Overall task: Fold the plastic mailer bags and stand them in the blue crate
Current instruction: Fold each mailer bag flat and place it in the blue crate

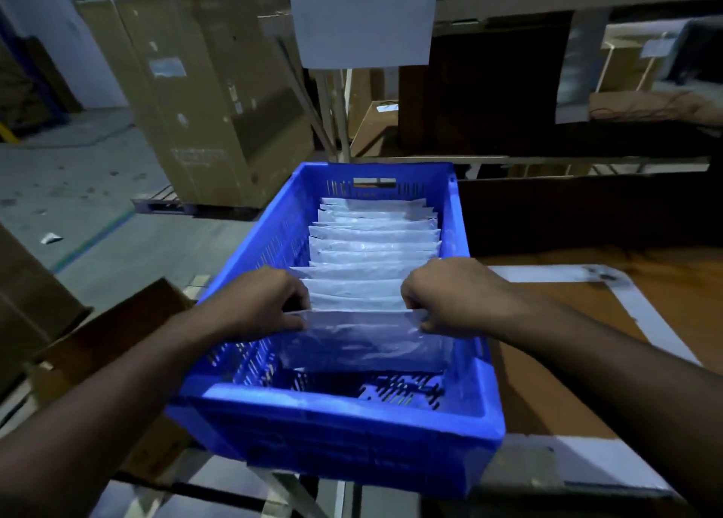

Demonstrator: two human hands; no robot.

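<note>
Setting: a dim warehouse aisle is seen, with metal shelving [547, 4] ahead and a grey concrete floor [78, 188] to the left.
Work surface: a brown tabletop [547, 392] with white edging is seen on the right, and the crate is set at its left end.
Blue crate [336, 412]: a perforated plastic crate is stood lengthwise away from the viewer; its near end is bare, the slotted bottom being shown.
Held mailer bag [364, 341]: a folded, translucent bag is held upright inside the crate, at the near end of the row, its top edge level with the rim.
Left hand [258, 302]: the bag's top left corner is pinched between thumb and curled fingers.
Right hand [450, 294]: the top right corner is pinched in the same manner, fingers curled over the edge.
Row of mailer bags [371, 251]: many folded bags are stood on edge, packed one behind another from just behind the held bag to the crate's far wall.
Large cardboard box [203, 98]: a tall carton is stood on a pallet [164, 202] beyond the crate, to the left.
White sheet [364, 16]: a blank paper is hung from the shelving above the crate's far end.
Far shelves: more cartons are made out, dark and blurred.
</note>
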